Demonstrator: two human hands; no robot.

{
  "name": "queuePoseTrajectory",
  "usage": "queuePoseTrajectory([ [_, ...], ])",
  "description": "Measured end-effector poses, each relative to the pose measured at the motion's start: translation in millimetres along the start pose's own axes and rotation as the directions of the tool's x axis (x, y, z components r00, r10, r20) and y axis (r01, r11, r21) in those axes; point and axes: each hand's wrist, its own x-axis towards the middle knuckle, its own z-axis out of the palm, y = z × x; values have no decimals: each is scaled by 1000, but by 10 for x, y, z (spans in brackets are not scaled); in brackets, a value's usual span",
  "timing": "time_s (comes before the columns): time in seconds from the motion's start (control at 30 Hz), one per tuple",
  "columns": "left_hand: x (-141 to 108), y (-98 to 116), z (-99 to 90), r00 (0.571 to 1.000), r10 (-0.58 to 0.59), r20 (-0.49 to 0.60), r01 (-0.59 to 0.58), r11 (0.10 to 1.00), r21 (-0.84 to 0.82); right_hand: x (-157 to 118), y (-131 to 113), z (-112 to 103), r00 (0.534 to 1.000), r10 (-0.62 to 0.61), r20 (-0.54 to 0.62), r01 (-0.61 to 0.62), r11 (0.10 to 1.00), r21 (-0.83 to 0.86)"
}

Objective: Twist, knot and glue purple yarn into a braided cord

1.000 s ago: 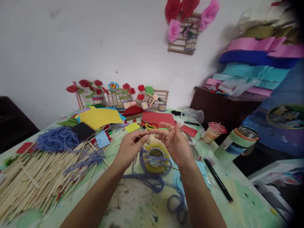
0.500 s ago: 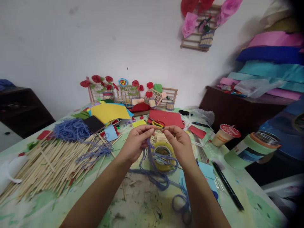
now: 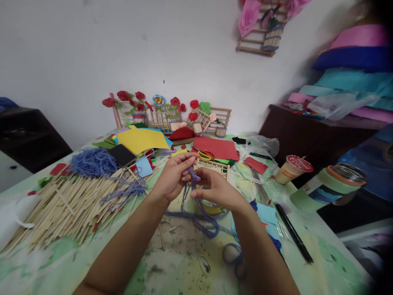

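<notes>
Above the table, my left hand (image 3: 172, 177) is closed in a pinch on purple yarn (image 3: 209, 230). Several strands hang from its fingertips and trail in loops over the tabletop. My right hand (image 3: 220, 191) is right beside it, fingers curled near the hanging strands and thumb held apart from them; its fingertips reach the yarn. Below the right hand a yellow ring-shaped roll (image 3: 215, 210) is mostly hidden. Just beyond the hands lies a lattice of thin wooden sticks (image 3: 215, 165), partly covered by the right hand.
A pile of wooden sticks (image 3: 70, 207) and a heap of purple yarn (image 3: 93, 162) lie left. Yellow-handled scissors (image 3: 204, 155) rest by red paper (image 3: 216, 148). To the right are a black pen (image 3: 294, 233), a sealed cup (image 3: 293, 169) and a green jar (image 3: 327, 189).
My right hand has let go of its pinch beyond the yarn and come down and left to the hanging strands. My left hand keeps its pinch. The view has shifted slightly.
</notes>
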Motion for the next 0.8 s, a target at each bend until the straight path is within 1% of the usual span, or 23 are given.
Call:
queuePoseTrajectory([
  [0.07,5,-5,0,1000,9,15,-9,999,37,16,20,1,997,-15,-76,10,998,-58],
  [0.17,10,-19,-5,998,6,57,-11,995,95,33,14,-11,982,-18,-190,1,996,-86],
  [0.33,14,-43,-23,988,-59,140,27,975,221,12,-62,-80,959,-51,-279,34,997,-65],
  [0.5,7,-37,-28,984,-77,161,10,925,380,-12,-89,-128,960,-35,-277,20,998,-57],
  [0.6,4,-34,-37,987,-69,147,-7,886,463,-14,-91,-128,960,-30,-278,18,999,-45],
  [0.7,8,-33,-40,989,-47,143,-30,872,488,-14,-98,-117,967,-28,-253,23,999,-23],
  [0.8,17,-32,-36,988,-35,150,-42,877,479,-14,-99,-105,972,-12,-235,-2,998,-59],
])
